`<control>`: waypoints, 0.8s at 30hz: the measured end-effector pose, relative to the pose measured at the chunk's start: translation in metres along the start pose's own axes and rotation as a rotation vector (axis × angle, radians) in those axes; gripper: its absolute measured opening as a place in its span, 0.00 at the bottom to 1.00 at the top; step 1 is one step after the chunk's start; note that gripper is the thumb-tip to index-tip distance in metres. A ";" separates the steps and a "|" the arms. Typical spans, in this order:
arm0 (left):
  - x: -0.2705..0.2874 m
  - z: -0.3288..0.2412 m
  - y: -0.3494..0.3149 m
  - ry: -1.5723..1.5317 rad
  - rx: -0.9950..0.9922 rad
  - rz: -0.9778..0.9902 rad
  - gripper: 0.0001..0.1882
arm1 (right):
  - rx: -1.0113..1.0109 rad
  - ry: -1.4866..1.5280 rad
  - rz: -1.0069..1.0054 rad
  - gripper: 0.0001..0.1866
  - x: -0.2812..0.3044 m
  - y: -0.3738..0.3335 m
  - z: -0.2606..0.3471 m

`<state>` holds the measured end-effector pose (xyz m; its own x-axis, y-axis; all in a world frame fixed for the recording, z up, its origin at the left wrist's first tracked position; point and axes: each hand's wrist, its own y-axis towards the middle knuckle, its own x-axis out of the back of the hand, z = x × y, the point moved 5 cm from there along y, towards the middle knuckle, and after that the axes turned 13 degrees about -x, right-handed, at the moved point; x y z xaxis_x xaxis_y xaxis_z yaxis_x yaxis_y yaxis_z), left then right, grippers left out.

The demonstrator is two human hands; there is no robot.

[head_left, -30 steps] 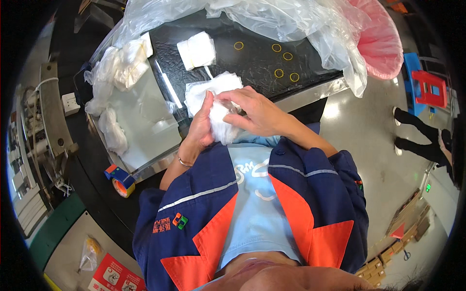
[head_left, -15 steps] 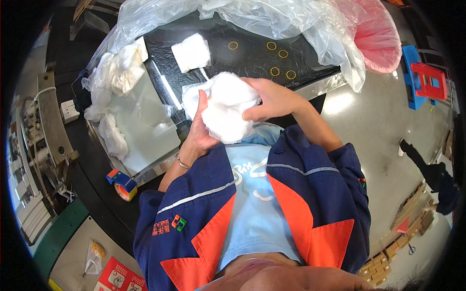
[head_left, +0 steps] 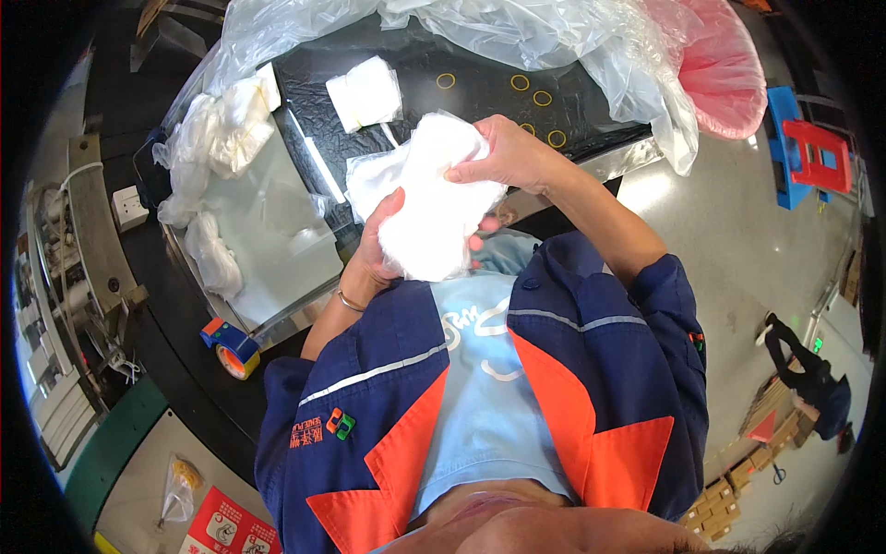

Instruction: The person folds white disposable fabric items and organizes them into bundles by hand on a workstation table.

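Note:
A floppy stack of thin white plastic bags is held between my two hands, above the near edge of the black work surface. My left hand grips its lower left side, thumb on top; fingertips show from beneath at the right. At its upper right, my right hand pinches the edge, thumb on the top face. Beyond the stack lies a flat white bundle, next to another clear-and-white sheet partly covered by the held stack. Glare hides the stack's surface detail.
Several yellow rubber bands lie on the black surface. Crumpled clear plastic sheeting lines its far edge. Banded white bags sit at left, a tape roll lower left. A pink-lined bin stands far right; a person is beyond.
The stack has gone from bunched and rounded to flatter and longer. My right hand has moved slightly up and outward along its edge. The distant person has shifted position.

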<state>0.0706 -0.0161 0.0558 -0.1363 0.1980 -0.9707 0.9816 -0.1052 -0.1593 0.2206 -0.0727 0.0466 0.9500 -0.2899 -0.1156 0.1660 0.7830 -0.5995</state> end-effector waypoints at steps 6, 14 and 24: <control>0.051 -0.035 -0.015 0.053 -0.120 -0.248 0.42 | -0.049 0.105 0.074 0.14 -0.003 -0.002 0.000; 0.021 -0.035 0.009 0.578 0.039 -0.350 0.25 | 0.035 -0.334 0.003 0.16 0.000 -0.002 0.019; 0.045 -0.032 0.006 0.454 -0.052 -0.424 0.21 | 0.865 -0.839 -0.322 0.19 -0.036 -0.082 0.043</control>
<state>0.0743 0.0237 0.0166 -0.4565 0.6075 -0.6500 0.8614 0.1188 -0.4939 0.1844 -0.1032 0.1337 0.6563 -0.3443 0.6714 0.2390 0.9388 0.2479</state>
